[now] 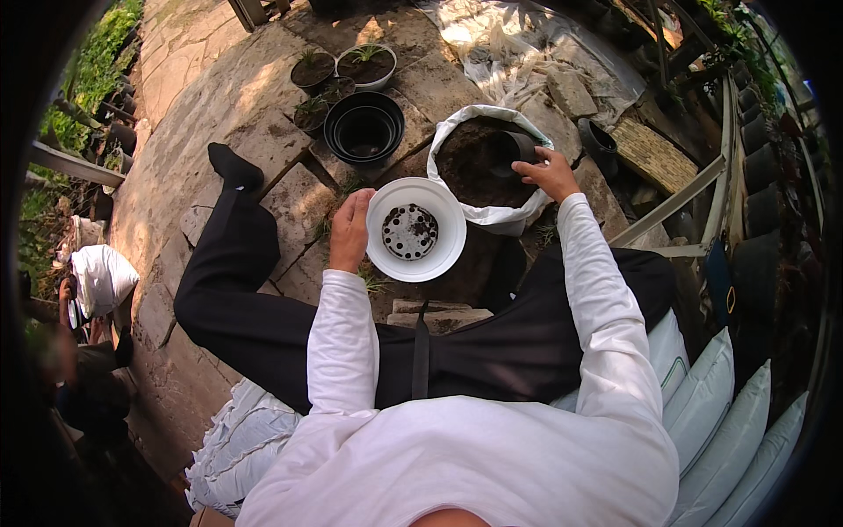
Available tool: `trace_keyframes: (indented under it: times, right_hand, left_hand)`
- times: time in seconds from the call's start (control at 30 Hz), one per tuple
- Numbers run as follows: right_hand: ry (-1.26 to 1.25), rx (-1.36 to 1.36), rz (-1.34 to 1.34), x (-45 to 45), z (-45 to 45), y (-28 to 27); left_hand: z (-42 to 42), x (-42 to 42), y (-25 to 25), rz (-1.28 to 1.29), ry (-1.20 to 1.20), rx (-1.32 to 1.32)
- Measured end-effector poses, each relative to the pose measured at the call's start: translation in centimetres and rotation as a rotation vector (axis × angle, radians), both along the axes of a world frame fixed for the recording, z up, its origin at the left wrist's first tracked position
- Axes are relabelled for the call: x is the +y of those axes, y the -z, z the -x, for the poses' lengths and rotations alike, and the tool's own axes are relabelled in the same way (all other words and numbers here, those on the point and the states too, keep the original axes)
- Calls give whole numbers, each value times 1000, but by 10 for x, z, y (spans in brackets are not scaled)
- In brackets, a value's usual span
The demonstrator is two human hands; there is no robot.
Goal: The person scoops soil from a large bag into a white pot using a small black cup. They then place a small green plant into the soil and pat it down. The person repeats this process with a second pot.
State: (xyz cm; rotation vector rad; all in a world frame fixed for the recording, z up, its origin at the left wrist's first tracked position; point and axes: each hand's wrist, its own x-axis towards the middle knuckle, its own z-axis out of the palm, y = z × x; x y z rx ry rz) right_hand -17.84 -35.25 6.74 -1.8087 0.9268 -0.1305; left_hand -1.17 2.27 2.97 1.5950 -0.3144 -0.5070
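My left hand (349,230) grips the rim of a white plastic plant pot (416,229) at its left side. Drainage holes and a few crumbs of soil show on the pot's bottom. With my right hand (550,172) I hold a small black plastic pot (516,150) inside an open white sack. Dark soil (474,158) fills much of that sack (454,118), and its edge is rolled down. The black pot lies tilted against the soil; how much is in it I cannot tell. The white pot is just left of the sack.
Nested black pots (363,128) stand ahead, beside several potted seedlings (313,69). Plastic sheeting (500,46) covers paving at the back. A metal frame (672,201) and full white bags (698,388) are on my right. A person (92,369) is at far left near a white sack (105,280).
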Motion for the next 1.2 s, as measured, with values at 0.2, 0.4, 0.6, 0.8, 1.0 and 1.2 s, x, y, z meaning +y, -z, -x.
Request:
trace_keyframes:
  times: [0.2,0.4,0.6,0.8,1.0,1.2]
  right_hand:
    - [-26,-182,-32,16,-8,-12]
    - [-158,-302,-143,43,-14,-34]
    - [-431,-307,81,107,-17,-57]
    - [-699,-426,510,131,-16,-60]
    - [-335,-308,334,104,-16,-54]
    - [-105,161,630,50,-5,-14]
  left_hand:
    - [8,-8,3,51,17,90]
    - [10,-13,15,2,16,-10]
    - [8,-20,6,-22,43,-40]
    - [7,-22,1,6,-1,3]
    - [8,-23,1,128,-183,-48]
    - [5,-19,3,55,-235,-151]
